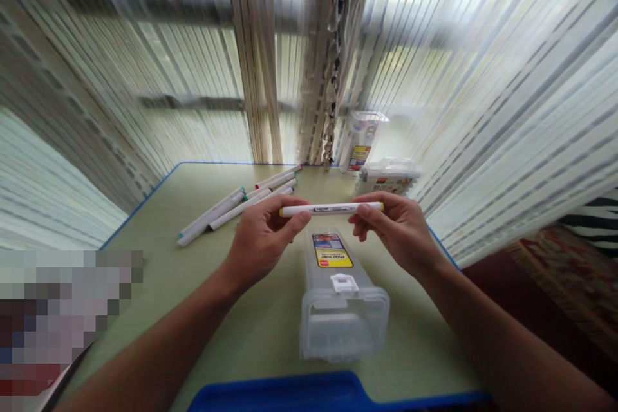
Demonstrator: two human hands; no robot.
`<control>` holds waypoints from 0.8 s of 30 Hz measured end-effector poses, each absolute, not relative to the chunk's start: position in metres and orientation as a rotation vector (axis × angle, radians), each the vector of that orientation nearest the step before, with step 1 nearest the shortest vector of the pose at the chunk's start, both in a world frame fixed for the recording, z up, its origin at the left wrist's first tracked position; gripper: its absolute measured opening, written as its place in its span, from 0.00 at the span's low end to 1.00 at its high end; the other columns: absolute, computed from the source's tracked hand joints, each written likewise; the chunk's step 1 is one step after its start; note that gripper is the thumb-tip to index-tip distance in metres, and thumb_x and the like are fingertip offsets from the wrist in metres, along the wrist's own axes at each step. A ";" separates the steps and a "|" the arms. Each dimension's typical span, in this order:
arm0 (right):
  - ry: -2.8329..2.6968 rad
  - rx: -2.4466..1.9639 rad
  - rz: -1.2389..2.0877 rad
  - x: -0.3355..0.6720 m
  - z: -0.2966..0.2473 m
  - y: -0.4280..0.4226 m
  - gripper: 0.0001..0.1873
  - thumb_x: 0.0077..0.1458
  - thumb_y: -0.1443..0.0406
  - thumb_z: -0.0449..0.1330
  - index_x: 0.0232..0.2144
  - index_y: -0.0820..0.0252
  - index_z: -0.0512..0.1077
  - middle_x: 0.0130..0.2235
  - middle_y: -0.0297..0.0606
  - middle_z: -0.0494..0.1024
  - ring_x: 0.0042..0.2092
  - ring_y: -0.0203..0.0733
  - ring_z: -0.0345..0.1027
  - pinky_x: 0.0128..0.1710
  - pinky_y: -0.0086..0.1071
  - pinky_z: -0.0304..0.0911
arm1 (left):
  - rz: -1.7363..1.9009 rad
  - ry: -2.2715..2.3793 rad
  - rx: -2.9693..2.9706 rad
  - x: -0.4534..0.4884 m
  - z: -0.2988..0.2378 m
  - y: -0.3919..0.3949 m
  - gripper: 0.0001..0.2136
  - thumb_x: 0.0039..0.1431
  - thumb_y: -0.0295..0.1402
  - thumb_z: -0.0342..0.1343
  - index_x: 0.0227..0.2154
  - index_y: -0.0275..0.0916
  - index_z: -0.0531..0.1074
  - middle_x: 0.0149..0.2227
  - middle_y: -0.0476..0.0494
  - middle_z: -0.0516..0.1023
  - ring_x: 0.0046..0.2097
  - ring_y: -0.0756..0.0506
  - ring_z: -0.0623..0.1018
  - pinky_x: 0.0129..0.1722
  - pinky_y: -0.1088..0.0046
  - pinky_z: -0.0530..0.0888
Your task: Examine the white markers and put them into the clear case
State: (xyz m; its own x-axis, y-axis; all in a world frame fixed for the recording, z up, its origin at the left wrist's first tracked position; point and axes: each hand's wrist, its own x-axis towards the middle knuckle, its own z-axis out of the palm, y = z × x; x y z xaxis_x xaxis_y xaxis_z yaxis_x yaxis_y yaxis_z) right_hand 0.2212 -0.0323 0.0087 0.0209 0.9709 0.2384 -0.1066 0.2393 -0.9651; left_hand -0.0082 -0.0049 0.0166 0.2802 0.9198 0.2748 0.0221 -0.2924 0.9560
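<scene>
A white marker (pixel 333 209) with yellow ends is held level above the table, one end in each hand. My left hand (pixel 265 235) pinches its left end between thumb and fingers. At the other end, my right hand (pixel 391 225) grips it the same way. Just below lies a clear plastic marker box (pixel 345 322) on its side, its open end facing me, with a white latch and a yellow and blue label. To the left, several white markers (pixel 226 209) with green, red and dark ends lie in a loose pile, partly behind my left hand.
A pale green table (pixel 159 309) with a blue edge carries everything. At its back right stand an upright clear container (pixel 362 141) and a second clear box (pixel 389 177) lying down. Striped sheer curtains (pixel 193 64) hang behind the table. A blurred-out patch covers the lower left.
</scene>
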 end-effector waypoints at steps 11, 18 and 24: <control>-1.286 -1.004 0.998 0.218 0.012 -0.033 0.14 0.48 0.60 0.74 0.35 0.61 0.80 0.24 0.35 0.80 0.23 0.37 0.72 0.22 0.31 0.70 | 1.179 0.880 1.584 -0.008 0.019 -0.005 0.10 0.57 0.35 0.63 0.37 0.33 0.78 0.25 0.48 0.76 0.22 0.53 0.72 0.21 0.79 0.69; -1.293 -0.997 0.997 0.218 0.013 -0.034 0.12 0.49 0.61 0.73 0.34 0.61 0.80 0.24 0.36 0.80 0.22 0.36 0.72 0.22 0.30 0.70 | 1.173 0.856 1.574 -0.007 0.018 -0.007 0.09 0.58 0.34 0.62 0.37 0.33 0.76 0.26 0.48 0.78 0.22 0.52 0.73 0.22 0.79 0.70; -1.284 -0.974 1.035 0.220 0.009 -0.033 0.09 0.52 0.61 0.71 0.34 0.61 0.80 0.26 0.37 0.81 0.24 0.37 0.73 0.23 0.30 0.70 | 1.168 0.883 1.578 -0.008 0.021 -0.008 0.09 0.58 0.34 0.62 0.38 0.33 0.77 0.25 0.48 0.78 0.22 0.53 0.73 0.22 0.79 0.70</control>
State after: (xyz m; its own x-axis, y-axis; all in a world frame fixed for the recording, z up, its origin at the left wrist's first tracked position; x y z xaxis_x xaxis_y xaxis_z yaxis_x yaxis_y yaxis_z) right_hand 0.2198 -0.0334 0.0092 0.0085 0.9648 0.2630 -0.0525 0.2631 -0.9633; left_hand -0.0076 -0.0080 0.0206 0.2827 0.9193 0.2738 0.0125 -0.2889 0.9573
